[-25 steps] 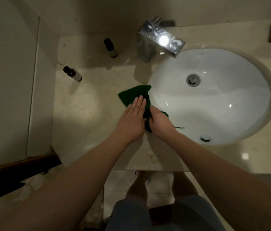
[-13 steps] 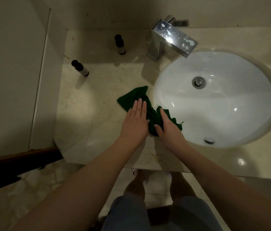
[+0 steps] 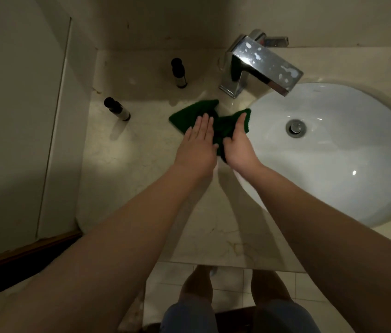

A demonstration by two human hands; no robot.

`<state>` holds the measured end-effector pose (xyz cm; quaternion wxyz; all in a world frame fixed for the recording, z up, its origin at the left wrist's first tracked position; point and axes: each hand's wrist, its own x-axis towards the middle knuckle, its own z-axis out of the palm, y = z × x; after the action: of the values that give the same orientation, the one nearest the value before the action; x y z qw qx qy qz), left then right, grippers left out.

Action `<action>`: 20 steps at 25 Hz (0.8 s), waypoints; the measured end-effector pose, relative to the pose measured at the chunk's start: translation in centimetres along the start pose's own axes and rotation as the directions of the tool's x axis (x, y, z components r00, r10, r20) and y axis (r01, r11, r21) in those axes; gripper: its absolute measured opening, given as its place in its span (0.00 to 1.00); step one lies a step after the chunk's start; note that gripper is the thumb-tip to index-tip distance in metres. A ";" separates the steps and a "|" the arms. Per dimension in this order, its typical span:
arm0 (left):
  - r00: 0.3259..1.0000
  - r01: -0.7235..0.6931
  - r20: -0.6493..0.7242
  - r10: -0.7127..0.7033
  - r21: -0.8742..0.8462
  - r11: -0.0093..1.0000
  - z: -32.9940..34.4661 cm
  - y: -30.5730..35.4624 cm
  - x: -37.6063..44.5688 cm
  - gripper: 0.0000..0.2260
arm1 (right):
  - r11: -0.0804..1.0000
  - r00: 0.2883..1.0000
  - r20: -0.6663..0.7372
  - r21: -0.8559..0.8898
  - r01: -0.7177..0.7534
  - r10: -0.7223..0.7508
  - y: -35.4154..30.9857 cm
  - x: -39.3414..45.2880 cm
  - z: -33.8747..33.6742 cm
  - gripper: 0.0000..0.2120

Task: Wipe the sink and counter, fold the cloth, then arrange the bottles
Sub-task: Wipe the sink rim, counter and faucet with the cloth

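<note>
Cloth (image 3: 223,127) on counter (image 3: 141,164), left of sink (image 3: 333,164), before faucet (image 3: 257,66); two bottles (image 3: 179,73) further left.

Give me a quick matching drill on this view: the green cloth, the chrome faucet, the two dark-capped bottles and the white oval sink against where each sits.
Things:
1. green cloth
2. chrome faucet
3. dark-capped bottles
4. white oval sink

Places:
A. standing on the counter, left of the faucet
B. right side of the counter, drain in its middle
C. flat under the left hand and right hand
D. at the back, spout over the basin

Pairs: 1-C, 2-D, 3-A, 4-B
</note>
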<state>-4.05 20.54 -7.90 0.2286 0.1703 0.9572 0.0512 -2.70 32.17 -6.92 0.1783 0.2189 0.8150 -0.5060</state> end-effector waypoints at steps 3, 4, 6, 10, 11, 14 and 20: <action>0.999 -0.034 0.026 0.034 -0.017 0.999 -1.6 -0.5 3.2 0.28 | 0.995 0.997 -0.042 0.084 -0.059 0.063 -1.1 1.9 -1.0 0.34; 0.999 -0.041 0.032 0.041 -0.014 0.999 -1.8 -0.5 3.8 0.28 | 0.995 0.997 -0.049 0.082 -0.063 0.067 -1.2 2.1 -1.2 0.33; 0.998 -0.056 0.034 0.056 -0.005 0.998 -1.9 -0.5 4.1 0.28 | 0.997 0.997 -0.045 0.053 -0.054 0.056 -1.1 2.0 -1.4 0.33; 0.994 -0.108 0.035 0.106 0.043 0.993 -1.5 0.0 2.6 0.27 | 0.998 1.000 -0.004 -0.067 0.009 -0.009 0.0 -0.2 -0.3 0.33; 0.990 -0.139 0.039 0.137 0.046 0.989 -1.2 0.1 1.8 0.26 | 0.996 0.999 0.017 -0.086 0.034 -0.032 0.5 -1.1 0.0 0.32; 0.969 -0.240 0.045 0.241 -0.026 0.970 0.3 -0.1 -1.9 0.25 | 0.982 0.989 0.098 -0.145 0.123 -0.109 2.2 -4.7 0.7 0.32; 0.972 -0.216 0.082 0.221 -0.065 0.974 2.8 2.1 -8.4 0.21 | 0.973 0.984 0.166 -0.206 0.104 -0.070 5.3 -9.8 0.1 0.35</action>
<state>4.84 19.62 -6.49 0.2685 0.2702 0.9197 0.0948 8.38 32.41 -5.90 0.2421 0.1219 0.8568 -0.4386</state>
